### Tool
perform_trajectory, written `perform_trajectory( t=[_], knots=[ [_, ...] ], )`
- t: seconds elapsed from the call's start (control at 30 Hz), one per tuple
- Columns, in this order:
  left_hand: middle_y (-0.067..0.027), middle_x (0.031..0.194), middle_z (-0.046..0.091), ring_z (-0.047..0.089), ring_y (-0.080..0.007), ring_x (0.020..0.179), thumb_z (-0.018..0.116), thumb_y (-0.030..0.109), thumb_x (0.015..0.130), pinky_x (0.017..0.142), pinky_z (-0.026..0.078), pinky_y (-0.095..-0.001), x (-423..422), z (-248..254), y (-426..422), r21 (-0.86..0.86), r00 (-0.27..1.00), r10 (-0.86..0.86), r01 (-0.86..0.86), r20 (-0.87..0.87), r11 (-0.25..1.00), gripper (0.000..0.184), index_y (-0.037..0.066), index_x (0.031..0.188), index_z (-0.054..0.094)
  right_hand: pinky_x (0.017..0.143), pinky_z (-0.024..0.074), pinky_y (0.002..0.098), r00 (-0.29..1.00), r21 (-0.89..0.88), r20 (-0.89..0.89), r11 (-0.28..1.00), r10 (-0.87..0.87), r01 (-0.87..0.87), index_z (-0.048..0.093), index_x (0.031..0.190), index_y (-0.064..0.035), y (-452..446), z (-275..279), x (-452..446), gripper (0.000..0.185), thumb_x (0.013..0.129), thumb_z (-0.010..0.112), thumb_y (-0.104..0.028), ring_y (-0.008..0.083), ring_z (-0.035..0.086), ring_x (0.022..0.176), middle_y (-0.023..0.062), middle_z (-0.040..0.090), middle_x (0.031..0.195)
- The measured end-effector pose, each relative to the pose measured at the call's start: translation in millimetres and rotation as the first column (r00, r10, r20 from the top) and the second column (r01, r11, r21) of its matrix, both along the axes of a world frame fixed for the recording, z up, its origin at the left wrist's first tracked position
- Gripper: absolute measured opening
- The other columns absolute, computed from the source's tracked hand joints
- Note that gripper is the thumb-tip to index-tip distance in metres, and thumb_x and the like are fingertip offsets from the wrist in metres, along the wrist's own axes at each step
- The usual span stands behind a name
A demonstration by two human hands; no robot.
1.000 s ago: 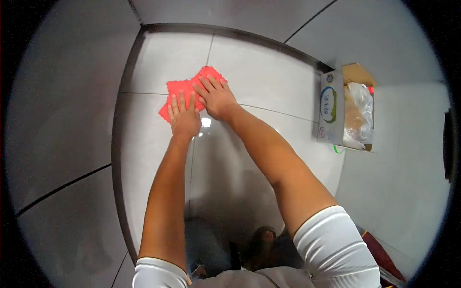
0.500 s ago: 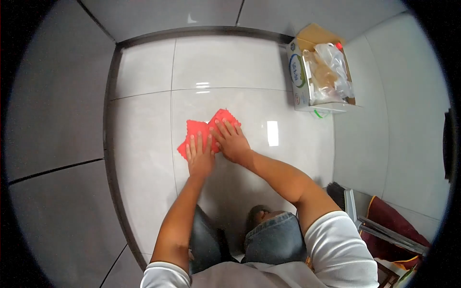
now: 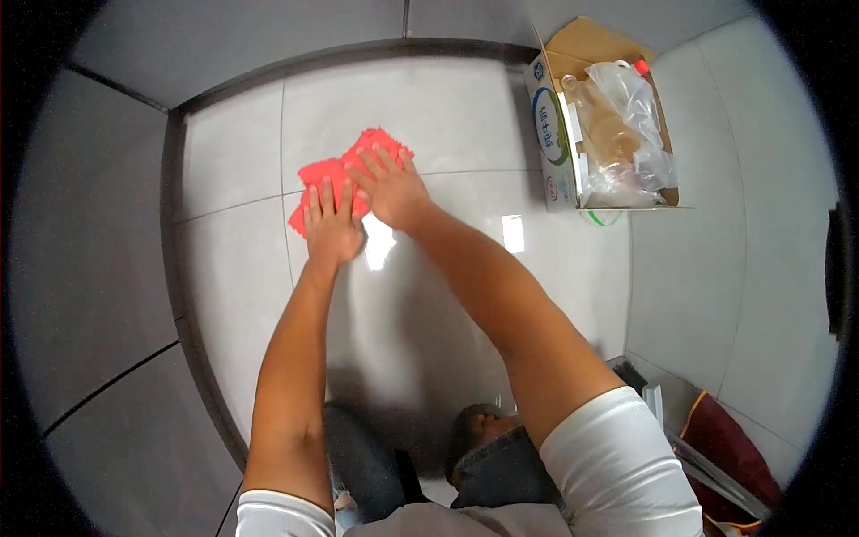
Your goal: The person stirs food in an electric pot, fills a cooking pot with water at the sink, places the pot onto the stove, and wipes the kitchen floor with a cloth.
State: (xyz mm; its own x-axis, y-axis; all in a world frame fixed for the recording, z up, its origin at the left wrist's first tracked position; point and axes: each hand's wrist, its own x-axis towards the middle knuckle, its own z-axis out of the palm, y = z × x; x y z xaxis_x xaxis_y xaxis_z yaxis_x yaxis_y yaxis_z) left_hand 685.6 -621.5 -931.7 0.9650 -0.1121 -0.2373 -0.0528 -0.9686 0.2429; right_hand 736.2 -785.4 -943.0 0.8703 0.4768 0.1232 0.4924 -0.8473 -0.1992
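Note:
A red cleaning cloth [image 3: 324,170] with scalloped edges lies spread on the glossy tiled floor [image 3: 465,268]. My left hand [image 3: 333,231] lies flat on its lower left part, fingers stretched toward the far wall. On the cloth's right part rests my right hand [image 3: 395,190], also flat, its fingers apart and angled to the upper left. Both palms face down, and neither hand is closed around the cloth. Parts of the cloth are covered by the fingers.
At the back right, a cardboard box [image 3: 555,143] holds plastic bottles and clear bags. Grey wall panels [image 3: 98,233] border the floor at left and back. A broom [image 3: 640,380] and a maroon cloth with yellow edging [image 3: 729,447] are at the lower right.
Both hands have slid the red cloth forward and to the left across the floor. My arms are stretched out farther, and the view has shifted slightly.

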Motion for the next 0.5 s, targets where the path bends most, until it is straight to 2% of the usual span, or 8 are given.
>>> perform_trajectory(
  t=[0.1,0.13,0.3,0.47,0.5],
  knots=[
    [-0.0133,0.168,0.009,0.006,-0.0411,0.153,0.043,0.031,0.1,0.121,0.011,-0.0578,35,6,-32,0.009,0.999,-0.019,0.019,-0.044,1.0,0.064,0.025,0.161,0.022,0.117,0.0203,0.0615,0.998,-0.039,-0.027,0.997,-0.064,0.063,0.04,0.152,-0.0235,-27,2,19,0.052,0.102,0.045,-0.036,0.0326,0.027,0.149,0.0085,0.031,0.162],
    [-0.0085,0.169,0.003,-0.003,-0.0327,0.155,0.037,0.03,0.103,0.125,0.003,-0.0486,39,25,-46,0.043,0.985,0.007,0.0,-0.174,0.999,0.062,0.024,0.161,0.018,0.117,0.0202,0.0616,0.995,-0.051,-0.049,0.996,-0.082,0.079,0.04,0.153,-0.0235,-36,6,19,0.052,0.102,0.045,-0.036,0.0324,0.027,0.149,0.0085,0.031,0.162],
    [-0.009,0.169,0.004,-0.001,-0.0337,0.155,0.04,0.029,0.102,0.124,0.002,-0.0493,29,18,-60,0.01,0.996,-0.059,0.06,-0.061,0.998,0.062,0.024,0.161,0.02,0.117,0.0197,0.0623,0.987,-0.091,-0.024,0.983,-0.16,0.157,0.037,0.154,-0.023,-53,16,5,0.055,0.102,0.046,-0.037,0.0326,0.028,0.148,0.0089,0.031,0.162],
    [-0.0093,0.169,0.005,-0.001,-0.0341,0.155,0.042,0.027,0.101,0.124,0.001,-0.0494,-15,30,-64,-0.007,0.988,-0.132,0.132,-0.085,0.991,0.063,0.024,0.161,0.021,0.116,0.0214,0.0625,0.98,-0.066,0.021,0.978,-0.199,0.2,0.039,0.153,-0.0214,-62,14,-49,0.055,0.101,0.048,-0.036,0.0336,0.03,0.147,0.0097,0.035,0.159],
    [-0.0093,0.169,0.005,-0.001,-0.0342,0.155,0.042,0.027,0.101,0.124,0.001,-0.0493,-32,28,-68,-0.021,0.986,-0.137,0.136,-0.09,0.99,0.063,0.024,0.161,0.021,0.117,0.0193,0.0615,0.978,-0.092,-0.038,0.975,-0.207,0.202,0.037,0.154,-0.0211,-66,19,-66,0.055,0.102,0.046,-0.036,0.0337,0.027,0.148,0.0098,0.031,0.161]
  ],
)
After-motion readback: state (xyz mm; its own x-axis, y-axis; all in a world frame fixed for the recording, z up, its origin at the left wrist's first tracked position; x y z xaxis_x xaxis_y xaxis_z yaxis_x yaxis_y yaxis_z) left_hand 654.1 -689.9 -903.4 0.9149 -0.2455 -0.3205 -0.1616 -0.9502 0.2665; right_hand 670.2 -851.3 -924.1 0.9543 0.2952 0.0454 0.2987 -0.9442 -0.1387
